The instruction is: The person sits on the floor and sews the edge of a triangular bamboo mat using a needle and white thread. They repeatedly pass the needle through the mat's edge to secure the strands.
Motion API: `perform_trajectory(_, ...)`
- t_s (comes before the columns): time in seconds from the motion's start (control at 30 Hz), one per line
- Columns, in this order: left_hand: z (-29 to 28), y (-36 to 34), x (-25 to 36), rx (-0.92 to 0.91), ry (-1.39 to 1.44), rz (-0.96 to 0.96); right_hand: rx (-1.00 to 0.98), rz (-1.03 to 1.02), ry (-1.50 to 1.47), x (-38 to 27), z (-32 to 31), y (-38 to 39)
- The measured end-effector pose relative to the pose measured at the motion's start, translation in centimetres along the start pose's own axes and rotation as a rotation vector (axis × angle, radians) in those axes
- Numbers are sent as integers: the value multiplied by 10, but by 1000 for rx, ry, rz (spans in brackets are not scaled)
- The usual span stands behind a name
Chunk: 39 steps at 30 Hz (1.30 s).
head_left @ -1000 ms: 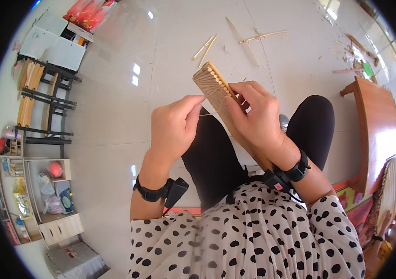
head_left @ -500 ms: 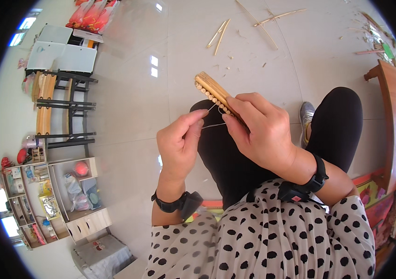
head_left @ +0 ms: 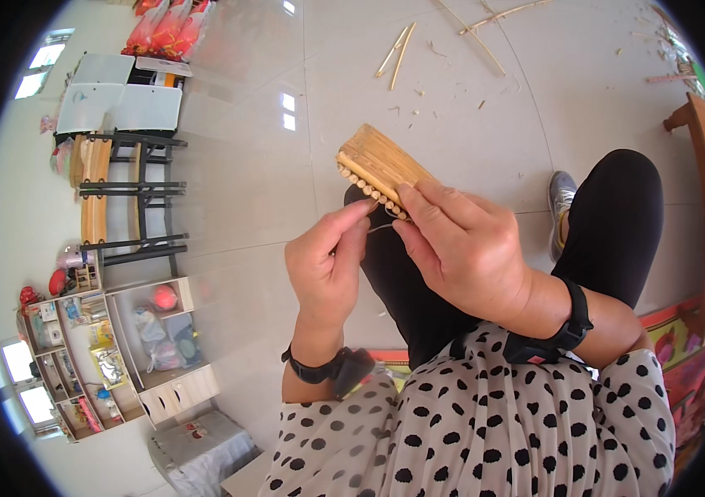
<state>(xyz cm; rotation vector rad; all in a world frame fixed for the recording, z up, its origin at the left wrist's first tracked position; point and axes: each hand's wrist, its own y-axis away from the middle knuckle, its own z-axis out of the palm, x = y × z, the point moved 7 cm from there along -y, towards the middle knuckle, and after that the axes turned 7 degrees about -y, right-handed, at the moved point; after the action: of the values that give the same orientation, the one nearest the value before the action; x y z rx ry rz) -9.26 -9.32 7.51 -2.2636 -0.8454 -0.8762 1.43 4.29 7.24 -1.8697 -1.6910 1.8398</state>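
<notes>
Tipped further, the bundle (head_left: 383, 156) is clasped in the right hand (head_left: 468, 248), thread (head_left: 380, 227) pinched in the left hand (head_left: 327, 255); sticks (head_left: 403, 57) strewn on floor (head_left: 485, 149) beyond.

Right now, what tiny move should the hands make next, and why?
Perhaps the left hand should gently pull the thread snug: it curves loosely between the hands, near the ends of the sticks, while the right hand grips those sticks.

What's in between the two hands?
In the head view, a thin strand runs between the left hand and the right hand. Just above it are the round stick ends of the wooden bundle, with a black trouser leg behind.
</notes>
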Motion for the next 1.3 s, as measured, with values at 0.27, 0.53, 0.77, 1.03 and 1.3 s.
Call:
perform_trajectory(0.27, -9, 8, -7, -35, -86, -105, -37, -1, 10, -3, 6, 2)
perform_trajectory(0.53, -16, 11, -12, -115, -89, -145, -117, -13, 6, -5, 11, 7)
perform_trajectory(0.77, -23, 22, -10, -43, -117, -202, -110, -28, -60, -5, 14, 11)
perform_trajectory(1.03, -13, 19, -7, 57, -65, -164, -46, -8, -78, 1, 7, 3)
perform_trajectory(1.3, -5, 6, 2, 66, -113, -95, -9, -77, -76, 2, 5, 2)
